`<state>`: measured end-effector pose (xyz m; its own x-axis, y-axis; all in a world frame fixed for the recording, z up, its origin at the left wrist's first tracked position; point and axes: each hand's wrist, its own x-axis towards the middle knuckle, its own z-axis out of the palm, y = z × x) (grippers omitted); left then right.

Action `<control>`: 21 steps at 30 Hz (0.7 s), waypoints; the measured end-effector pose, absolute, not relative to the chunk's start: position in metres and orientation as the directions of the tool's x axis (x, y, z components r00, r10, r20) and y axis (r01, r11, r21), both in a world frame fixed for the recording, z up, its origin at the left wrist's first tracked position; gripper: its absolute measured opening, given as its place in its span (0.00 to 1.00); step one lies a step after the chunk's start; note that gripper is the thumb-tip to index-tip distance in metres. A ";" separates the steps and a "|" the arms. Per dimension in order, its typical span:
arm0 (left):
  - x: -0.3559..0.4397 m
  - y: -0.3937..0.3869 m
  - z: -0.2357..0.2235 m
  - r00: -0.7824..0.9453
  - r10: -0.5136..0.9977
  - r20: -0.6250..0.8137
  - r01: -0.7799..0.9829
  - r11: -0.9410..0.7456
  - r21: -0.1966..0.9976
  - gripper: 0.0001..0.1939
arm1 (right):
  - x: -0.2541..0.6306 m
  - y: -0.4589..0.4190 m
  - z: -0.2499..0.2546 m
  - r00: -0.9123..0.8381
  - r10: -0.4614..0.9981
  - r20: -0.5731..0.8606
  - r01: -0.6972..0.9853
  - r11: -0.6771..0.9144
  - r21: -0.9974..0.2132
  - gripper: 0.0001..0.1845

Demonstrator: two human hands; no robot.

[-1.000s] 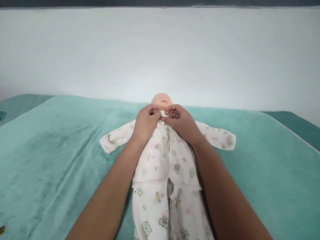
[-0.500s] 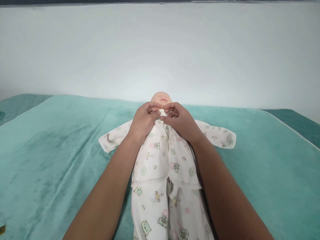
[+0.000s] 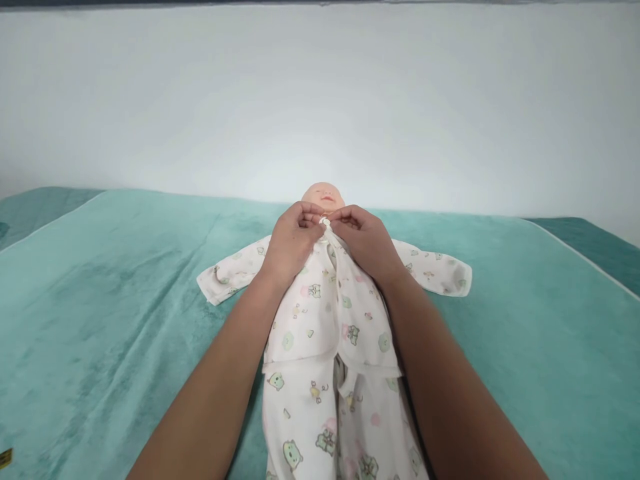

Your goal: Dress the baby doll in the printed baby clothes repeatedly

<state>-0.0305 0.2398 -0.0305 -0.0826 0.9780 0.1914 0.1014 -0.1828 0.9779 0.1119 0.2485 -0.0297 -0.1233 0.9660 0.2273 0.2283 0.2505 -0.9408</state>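
A baby doll (image 3: 323,193) lies on its back, its head at the far end. It wears a white shirt (image 3: 310,313) and matching trousers (image 3: 305,427) printed with small green and pink animals. At the neckline, my left hand (image 3: 295,237) pinches the left side of the shirt's collar between thumb and fingers. Opposite it, my right hand (image 3: 365,237) grips the collar's right side the same way. A pale round button (image 3: 327,222) shows between the fingertips. Below the collar, the front edges lie close together and part at the hem.
Under the doll spreads a teal plush blanket (image 3: 125,300) with creases on the left. Darker teal cloth (image 3: 595,247) shows at both far corners. A white wall (image 3: 320,100) rises behind. A small yellow-and-black item (image 3: 5,459) sits at the lower left edge.
Both hands have shifted slightly at the collar, with the left thumb moving a little right and the right thumb rising. The button now shows more clearly between them.
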 end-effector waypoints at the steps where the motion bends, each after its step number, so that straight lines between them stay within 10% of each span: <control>1: -0.030 0.241 -0.031 -0.090 0.975 0.202 0.132 -0.189 0.973 0.10 | 0.112 0.248 -0.030 -0.115 0.969 0.218 0.232 0.240 -0.943 0.07; 21: -0.032 0.243 -0.035 -0.129 0.954 0.269 0.379 -0.203 0.903 0.06 | 0.109 0.248 -0.032 -0.044 0.963 0.265 0.331 0.264 -0.906 0.13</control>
